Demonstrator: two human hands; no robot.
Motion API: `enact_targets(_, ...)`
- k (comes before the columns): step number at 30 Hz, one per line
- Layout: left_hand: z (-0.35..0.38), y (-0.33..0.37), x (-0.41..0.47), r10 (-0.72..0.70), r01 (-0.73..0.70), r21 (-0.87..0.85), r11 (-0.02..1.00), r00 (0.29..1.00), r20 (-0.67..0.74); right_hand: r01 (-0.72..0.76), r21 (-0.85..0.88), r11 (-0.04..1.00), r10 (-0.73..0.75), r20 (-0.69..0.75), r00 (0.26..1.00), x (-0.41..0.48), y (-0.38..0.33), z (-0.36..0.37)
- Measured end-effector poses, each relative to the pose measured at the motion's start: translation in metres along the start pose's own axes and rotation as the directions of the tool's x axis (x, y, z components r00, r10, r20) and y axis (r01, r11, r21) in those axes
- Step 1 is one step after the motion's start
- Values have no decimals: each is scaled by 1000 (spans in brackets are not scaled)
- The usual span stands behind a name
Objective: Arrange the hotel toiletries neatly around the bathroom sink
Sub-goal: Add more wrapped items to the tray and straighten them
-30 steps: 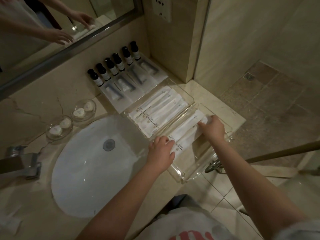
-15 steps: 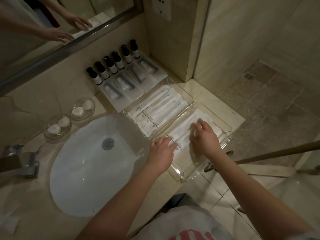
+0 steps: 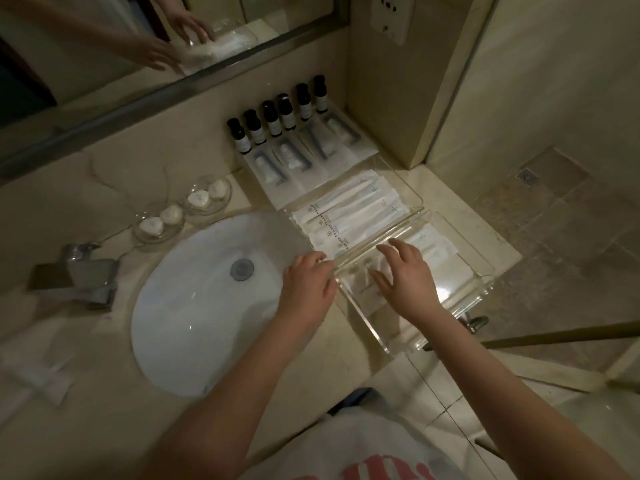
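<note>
Two clear acrylic trays sit side by side right of the white sink (image 3: 194,327). The far tray (image 3: 414,197) holds several long white packets (image 3: 349,216) in a row. The near tray (image 3: 481,289) holds more white packets (image 3: 431,249). My left hand (image 3: 306,284) rests at the near tray's left end, fingers curled on its rim. Over the packets inside that tray, my right hand (image 3: 405,275) lies flat with fingers spread. Several dark bottles (image 3: 277,117) line the wall, with bagged tubes (image 3: 304,157) in front.
Two glass dishes (image 3: 183,211) with small white soaps stand behind the sink. A metal tap (image 3: 78,275) is at the left. A white packet (image 3: 38,375) lies at the counter's left front. The counter edge drops to the tiled floor (image 3: 568,220) right of the trays.
My right hand slid from the far right end of the near tray's packets leftward toward my left hand. My left hand stayed at the tray's left end.
</note>
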State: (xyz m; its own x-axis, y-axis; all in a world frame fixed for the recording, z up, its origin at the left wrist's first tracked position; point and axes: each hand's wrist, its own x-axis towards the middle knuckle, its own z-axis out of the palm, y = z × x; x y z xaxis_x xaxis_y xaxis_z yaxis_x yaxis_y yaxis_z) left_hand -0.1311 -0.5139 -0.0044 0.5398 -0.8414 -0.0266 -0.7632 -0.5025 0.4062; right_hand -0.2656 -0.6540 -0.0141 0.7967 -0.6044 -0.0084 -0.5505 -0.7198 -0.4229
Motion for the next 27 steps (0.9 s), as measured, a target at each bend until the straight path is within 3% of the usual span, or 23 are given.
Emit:
enact_targets(3, -21, -35, -24, -102, 101, -17, 995, 991, -88, 136, 24, 990, -137, 15, 990, 3, -39, 10)
enact_targets(8, -50, -102, -88, -317, 309, -71, 948, 934, -168, 320, 63, 945, -326, 157, 932, 4, -110, 37)
enact_targets(18, -85, -219, -205, -719, 662, -286, 693, 665, -203, 512, 111, 852, -501, 458, 735, 0, -264, 104)
enact_targets(27, -124, -328, -287, -865, 817, -286, 500, 460, -199, 608, 134, 783, -533, 647, 545, -3, -405, 175)
